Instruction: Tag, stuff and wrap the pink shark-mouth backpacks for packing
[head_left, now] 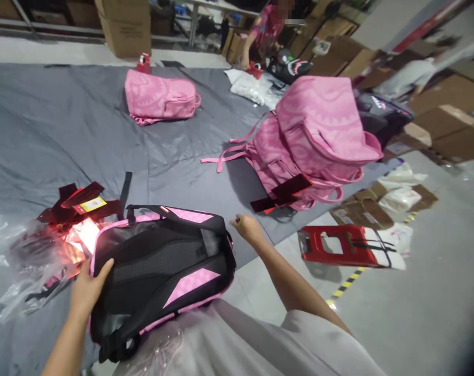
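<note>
- Left grip [88, 284] holds the near bag [158, 256] by its left end.
- Bag's long axis points toward right grip [247, 228], just apart; cannot tell its hold.

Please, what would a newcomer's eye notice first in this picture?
Probably the tall pile of pink backpacks on the right of the grey table. Next, the black-and-pink backpack in front, straps up, the left hand gripping its left end. A bright glare on shiny red material at its left may also draw attention.

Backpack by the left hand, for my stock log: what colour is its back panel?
The back panel is black, best seen in the head view.
</note>
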Demonstrator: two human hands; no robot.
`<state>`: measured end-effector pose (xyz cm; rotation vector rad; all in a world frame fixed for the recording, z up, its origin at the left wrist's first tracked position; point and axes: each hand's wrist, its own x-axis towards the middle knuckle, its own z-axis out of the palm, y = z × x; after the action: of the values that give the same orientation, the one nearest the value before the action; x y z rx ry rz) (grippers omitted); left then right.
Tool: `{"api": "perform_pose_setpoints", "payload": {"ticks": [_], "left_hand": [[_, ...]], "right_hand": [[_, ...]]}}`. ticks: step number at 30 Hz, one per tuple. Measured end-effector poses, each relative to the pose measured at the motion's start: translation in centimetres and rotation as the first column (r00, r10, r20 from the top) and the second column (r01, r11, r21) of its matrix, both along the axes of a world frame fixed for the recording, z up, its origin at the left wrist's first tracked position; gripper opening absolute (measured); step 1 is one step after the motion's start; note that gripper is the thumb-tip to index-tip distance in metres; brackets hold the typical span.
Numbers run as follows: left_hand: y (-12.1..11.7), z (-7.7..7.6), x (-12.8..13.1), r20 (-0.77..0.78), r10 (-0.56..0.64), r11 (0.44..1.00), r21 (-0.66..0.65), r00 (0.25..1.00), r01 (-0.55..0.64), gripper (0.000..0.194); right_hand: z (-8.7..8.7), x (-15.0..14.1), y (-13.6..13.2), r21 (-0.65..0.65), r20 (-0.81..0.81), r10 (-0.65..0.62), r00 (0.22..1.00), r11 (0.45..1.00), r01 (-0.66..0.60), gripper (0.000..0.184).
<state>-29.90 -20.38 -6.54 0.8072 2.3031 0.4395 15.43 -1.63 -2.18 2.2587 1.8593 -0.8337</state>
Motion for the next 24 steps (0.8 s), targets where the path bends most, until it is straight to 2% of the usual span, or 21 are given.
{"api": "perform_pose_setpoints", "payload": {"ticks": [3,6,9,11,13,14,15,18,20,21,22,24], "left_hand": [[2.0,0.9,0.6,-0.135,-0.053,0.998,-0.04,0.989,0.048,0.08],[3.2,1.7,1.6,-0.283,-0.055,0.986,-0.169,0.957,0.007,0.081],[3.2,2.6,2.5,-0.331,-0.06,0.973,-0.23,0.942,-0.019,0.084],[2.9,3.4,3.3,-0.398,-0.071,0.984,-0.179,0.914,-0.002,0.086],[2.7,4.2,5.0,-0.546,-0.108,0.993,-0.014,0.831,0.12,0.085],[2.7,4.5,6.2,-0.607,-0.141,0.968,0.08,0.782,0.237,0.082],[2.7,4.7,7.8,-0.637,-0.191,0.916,0.157,0.747,0.368,0.077],[3.0,4.6,14.3,-0.529,-0.479,0.692,0.264,0.701,0.672,0.057],[3.2,4.1,19.0,-0.394,-0.695,0.551,0.244,0.601,0.798,0.053],[3.2,3.8,21.1,-0.338,-0.771,0.501,0.204,0.54,0.841,0.055],[3.3,3.5,22.8,-0.287,-0.824,0.467,0.146,0.489,0.872,0.059],[3.4,3.1,25.0,-0.207,-0.874,0.446,0.018,0.439,0.895,0.061]], "right_hand": [[-2.4,3.5,-4.1,-0.173,-0.191,-0.185,0.964,0.973,0.152,0.023],[-4.8,3.6,-7.5,-0.276,-0.407,-0.32,0.856,0.936,0.218,0.026],[-6.2,4.0,-9.0,-0.297,-0.538,-0.43,0.725,0.902,0.314,0.025],[-6.8,5.4,-9.2,-0.29,-0.587,-0.493,0.642,0.869,0.402,0.026],[-7.1,7.1,-9.3,-0.275,-0.619,-0.543,0.567,0.826,0.491,0.03],[-7.3,7.8,-9.4,-0.272,-0.633,-0.562,0.533,0.806,0.526,0.031],[-7.4,8.5,-9.6,-0.273,-0.646,-0.575,0.502,0.789,0.551,0.032],[-7.9,9.4,-10.2,-0.281,-0.681,-0.587,0.438,0.762,0.584,0.037],[-8.2,9.5,-10.6,-0.271,-0.691,-0.584,0.426,0.755,0.597,0.041],[-8.3,9.5,-10.7,-0.262,-0.691,-0.584,0.425,0.751,0.606,0.044],[-8.4,9.6,-10.9,-0.254,-0.69,-0.586,0.424,0.745,0.617,0.047],[-8.5,9.9,-11.3,-0.241,-0.695,-0.592,0.408,0.727,0.643,0.053]]}}
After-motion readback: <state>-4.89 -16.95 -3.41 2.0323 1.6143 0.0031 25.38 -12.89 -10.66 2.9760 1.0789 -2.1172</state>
